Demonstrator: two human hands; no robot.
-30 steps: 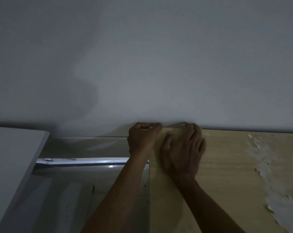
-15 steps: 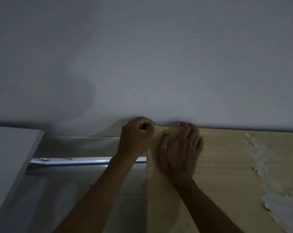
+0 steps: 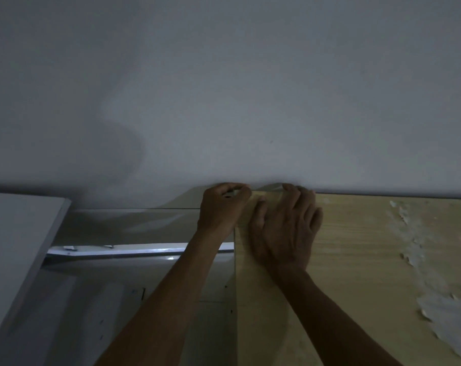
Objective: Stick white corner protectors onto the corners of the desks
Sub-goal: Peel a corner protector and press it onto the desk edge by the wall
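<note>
The corner protector (image 3: 274,186) shows only as a pale, folded sliver at the far left corner of the wood-grain desk (image 3: 369,260), right where the top meets the wall (image 3: 224,88); most of it is hidden under the fingers, so its exact fit on the corner cannot be told; it lies straight ahead of both hands, at their fingertips, its visible edge running along the back edge of the desk; the right hand (image 3: 287,225) lies spread and flat on the desktop, fingertips pressing on or just beside the sliver; the left hand (image 3: 224,207) sits off the desk's left side, curled at the corner, though what it pinches, if anything, is too dark to tell; both hands are about equally near; pressing it home should need only a firm push towards the wall; a white board (image 3: 18,247) leans well apart at left.
</note>
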